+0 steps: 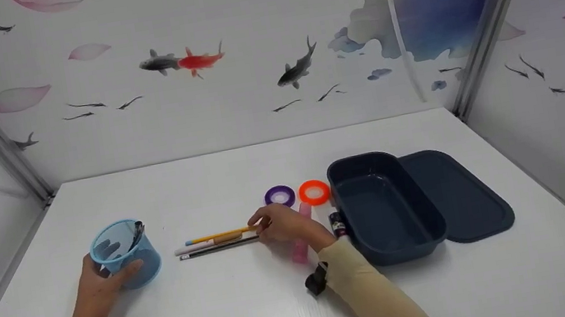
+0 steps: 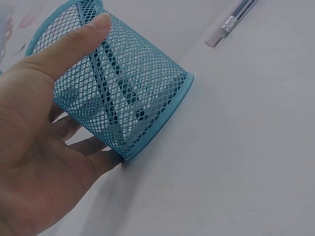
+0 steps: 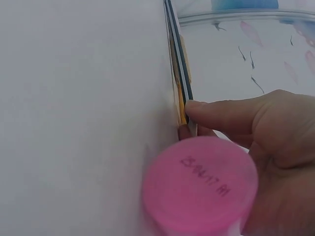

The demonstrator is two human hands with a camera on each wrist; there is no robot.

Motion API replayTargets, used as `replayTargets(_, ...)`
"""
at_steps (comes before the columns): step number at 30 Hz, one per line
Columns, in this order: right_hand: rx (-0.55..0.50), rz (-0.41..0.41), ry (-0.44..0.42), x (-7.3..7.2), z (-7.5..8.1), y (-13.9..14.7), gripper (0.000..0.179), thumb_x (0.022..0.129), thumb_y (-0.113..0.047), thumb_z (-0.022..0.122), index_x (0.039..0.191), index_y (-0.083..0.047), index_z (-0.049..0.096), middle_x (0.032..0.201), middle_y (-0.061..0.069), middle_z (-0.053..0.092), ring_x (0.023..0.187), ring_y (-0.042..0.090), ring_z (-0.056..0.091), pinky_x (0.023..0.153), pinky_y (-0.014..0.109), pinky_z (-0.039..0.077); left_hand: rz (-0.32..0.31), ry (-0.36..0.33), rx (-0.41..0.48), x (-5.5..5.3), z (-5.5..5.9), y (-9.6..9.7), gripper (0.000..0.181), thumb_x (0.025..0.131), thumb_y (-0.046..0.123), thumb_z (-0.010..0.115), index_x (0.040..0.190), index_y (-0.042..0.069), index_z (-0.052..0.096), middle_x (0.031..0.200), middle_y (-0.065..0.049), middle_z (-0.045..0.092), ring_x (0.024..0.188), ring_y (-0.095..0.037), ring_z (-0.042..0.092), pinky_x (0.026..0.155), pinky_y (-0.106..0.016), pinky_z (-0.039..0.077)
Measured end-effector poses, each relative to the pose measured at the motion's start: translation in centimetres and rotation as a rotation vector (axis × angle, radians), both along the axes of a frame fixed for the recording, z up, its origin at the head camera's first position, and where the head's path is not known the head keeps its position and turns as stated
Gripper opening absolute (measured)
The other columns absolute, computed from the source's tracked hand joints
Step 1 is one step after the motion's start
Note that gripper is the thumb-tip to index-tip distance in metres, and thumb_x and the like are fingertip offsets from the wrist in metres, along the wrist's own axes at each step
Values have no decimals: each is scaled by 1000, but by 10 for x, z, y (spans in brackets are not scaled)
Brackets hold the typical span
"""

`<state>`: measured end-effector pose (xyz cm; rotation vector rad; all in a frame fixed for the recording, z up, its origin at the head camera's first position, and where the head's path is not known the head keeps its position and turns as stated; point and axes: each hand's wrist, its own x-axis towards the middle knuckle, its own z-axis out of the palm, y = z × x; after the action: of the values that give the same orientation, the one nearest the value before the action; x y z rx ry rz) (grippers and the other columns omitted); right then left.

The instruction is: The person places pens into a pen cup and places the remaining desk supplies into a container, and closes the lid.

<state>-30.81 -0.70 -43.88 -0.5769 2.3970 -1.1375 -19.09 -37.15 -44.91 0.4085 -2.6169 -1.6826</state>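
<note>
My left hand [image 1: 99, 292] holds a light blue mesh pen cup [image 1: 149, 263], thumb on the near side and fingers round the far side. Dark pens [image 1: 137, 234] lean inside the cup, seen through the mesh in the left wrist view. Near the table's middle, my right hand [image 1: 284, 223] pinches the right ends of a loose bundle between thumb and fingers. The bundle has a yellow pencil [image 1: 215, 236], a black pencil [image 1: 217, 248] with an eraser end, and a pale stick with a tan part [image 1: 227, 238]. A pink cylinder [image 3: 202, 182] with handwriting on its end lies beneath the right wrist.
Right of the hand stands a dark blue rectangular box [image 1: 400, 254], its lid [image 1: 473, 202] flat beside it. A small dark tube [image 1: 337, 223] lies against the box. Behind the right hand are a purple ring [image 1: 268, 199] and an orange ring [image 1: 302, 194]. Printed panels surround the white table.
</note>
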Motion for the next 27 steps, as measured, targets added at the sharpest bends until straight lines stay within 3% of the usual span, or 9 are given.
replayTargets(8, -48, -62, -31, -3, 1, 2, 33, 87, -1, 74, 116, -14, 73, 101, 2, 73, 89, 15, 66, 88, 31, 60, 4, -13, -9, 0, 1, 0, 118, 90, 45, 72, 159, 7, -16, 168, -22, -7, 155, -46, -2, 126, -61, 12)
replayTargets(15, -9, -69, -59, -2, 3, 4, 29, 87, -6, 75, 113, -18, 75, 102, -1, 75, 93, 17, 67, 94, 36, 59, 2, -21, -23, -1, -1, 0, 120, 90, 47, 72, 158, 7, -18, 168, -21, -8, 155, -45, -3, 125, -62, 12)
replayTargets(21, 4, -57, -49, 1, 9, 5, 28, 88, -8, 75, 114, -19, 76, 102, -1, 72, 93, 18, 65, 92, 36, 59, 2, -24, -17, -3, -1, -1, 120, 89, 47, 73, 158, 8, -18, 168, -21, -8, 155, -45, -3, 126, -62, 11)
replayTargets(27, -78, -61, -7, -1, 13, 5, 29, 89, -8, 74, 118, -12, 74, 103, 3, 74, 92, 17, 67, 94, 35, 59, -3, -17, -23, 0, 1, 0, 119, 90, 45, 72, 158, 5, -16, 168, -24, -5, 155, -46, 0, 126, -61, 14)
